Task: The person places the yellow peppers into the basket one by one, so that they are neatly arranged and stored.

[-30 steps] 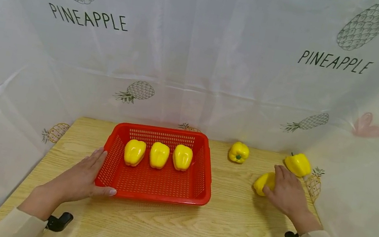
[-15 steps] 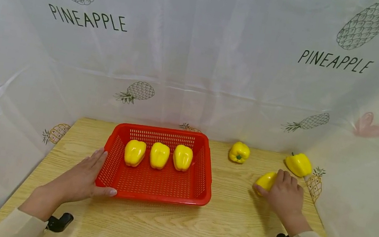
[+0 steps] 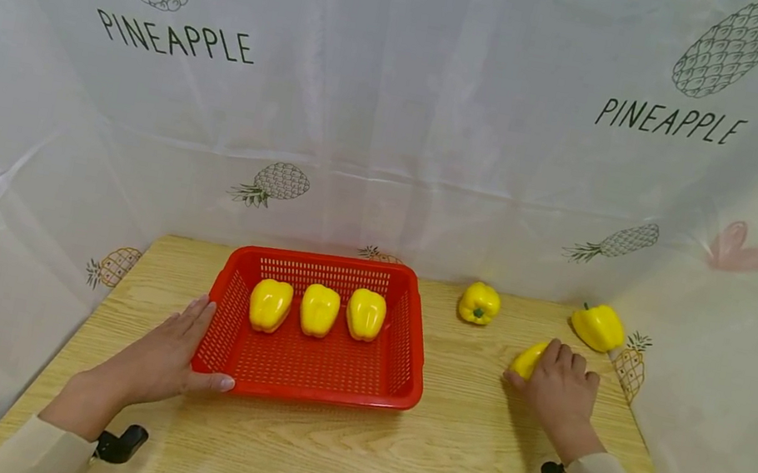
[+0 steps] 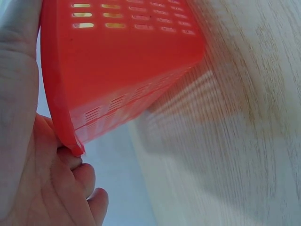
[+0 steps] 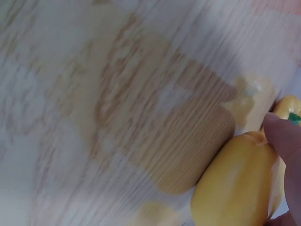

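A red plastic basket [image 3: 318,365] stands on the table, holding a row of three yellow bell peppers [image 3: 318,311]. My left hand [image 3: 155,358] rests at the basket's near left corner, thumb along the front rim and fingers straight along the left side. On the right, my right hand [image 3: 560,391] grips a yellow bell pepper [image 3: 526,359] lying on the table, its far part covered by the fingers. The right wrist view shows the thumb against this held pepper [image 5: 235,186]. Two more bell peppers lie behind, one upper left [image 3: 479,303] and one upper right [image 3: 597,327].
The wooden table [image 3: 279,456] reaches back to a white curtain [image 3: 398,130] printed with pineapples, which also hangs along both sides. A stretch of table lies between the basket and my right hand.
My right hand has shifted slightly left and closed round the pepper, its thumb now on the near left side. The left hand and basket have stayed still.
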### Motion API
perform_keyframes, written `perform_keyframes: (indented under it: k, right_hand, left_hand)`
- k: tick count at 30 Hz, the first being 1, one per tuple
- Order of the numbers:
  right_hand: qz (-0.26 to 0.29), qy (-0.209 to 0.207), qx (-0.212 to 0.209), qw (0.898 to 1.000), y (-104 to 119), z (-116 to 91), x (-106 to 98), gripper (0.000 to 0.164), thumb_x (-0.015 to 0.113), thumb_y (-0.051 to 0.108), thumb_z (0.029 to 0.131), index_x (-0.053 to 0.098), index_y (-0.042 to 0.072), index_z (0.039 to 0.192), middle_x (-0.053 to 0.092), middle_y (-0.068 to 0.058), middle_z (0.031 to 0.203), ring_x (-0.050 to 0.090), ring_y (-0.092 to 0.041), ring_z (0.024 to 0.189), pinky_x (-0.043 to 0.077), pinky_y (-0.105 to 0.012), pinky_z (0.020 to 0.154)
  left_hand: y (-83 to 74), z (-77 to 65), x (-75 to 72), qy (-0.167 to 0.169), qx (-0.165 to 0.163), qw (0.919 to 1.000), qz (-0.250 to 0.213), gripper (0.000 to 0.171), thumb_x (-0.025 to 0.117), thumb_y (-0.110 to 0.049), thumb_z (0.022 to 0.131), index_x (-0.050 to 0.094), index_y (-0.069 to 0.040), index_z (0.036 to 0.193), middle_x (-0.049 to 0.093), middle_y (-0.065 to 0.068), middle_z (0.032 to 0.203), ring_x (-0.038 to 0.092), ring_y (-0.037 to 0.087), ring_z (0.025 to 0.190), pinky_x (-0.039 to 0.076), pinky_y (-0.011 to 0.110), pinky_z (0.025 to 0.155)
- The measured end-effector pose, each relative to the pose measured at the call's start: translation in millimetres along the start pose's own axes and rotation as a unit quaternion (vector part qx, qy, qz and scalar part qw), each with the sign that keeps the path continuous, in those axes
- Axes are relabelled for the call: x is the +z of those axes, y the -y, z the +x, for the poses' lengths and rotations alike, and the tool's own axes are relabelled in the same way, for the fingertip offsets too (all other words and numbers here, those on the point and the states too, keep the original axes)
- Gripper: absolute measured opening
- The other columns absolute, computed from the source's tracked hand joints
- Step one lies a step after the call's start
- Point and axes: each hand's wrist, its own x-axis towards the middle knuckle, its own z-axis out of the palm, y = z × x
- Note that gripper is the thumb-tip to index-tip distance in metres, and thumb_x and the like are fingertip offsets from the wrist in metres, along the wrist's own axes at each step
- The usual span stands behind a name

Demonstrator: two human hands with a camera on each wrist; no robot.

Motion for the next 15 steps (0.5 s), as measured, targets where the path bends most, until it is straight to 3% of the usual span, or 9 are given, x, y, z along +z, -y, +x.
perform_keyframes:
  k: [7,15]
  right_hand:
    - [0.026,0.030,-0.030,0.999,-6,-3,1,0.097,0.080,0.050,0.090,0.033,-0.013,0.148,0.046,-0.039,0.136,0.047,-0.060,0.120,0.044,-0.072,0.090]
    - [0.053,0.027,-0.111,0.992,-23,-2,0,0.100,0.088,0.034,0.086,0.028,-0.015,0.149,0.045,-0.041,0.139,0.052,-0.061,0.119,0.052,-0.072,0.092]
  left_hand:
    - [0.9,0.5,0.6,-0.001,0.001,1.0000,-0.001,0.139,0.066,-0.086,0.079,0.016,0.012,0.163,0.013,0.033,0.172,0.022,0.057,0.155,0.024,0.070,0.124]
    - [0.3,1.0,-0.6,0.002,0.003,1.0000,-0.001,0.138,0.065,-0.086,0.080,0.015,0.012,0.163,0.012,0.034,0.172,0.022,0.058,0.154,0.025,0.071,0.123]
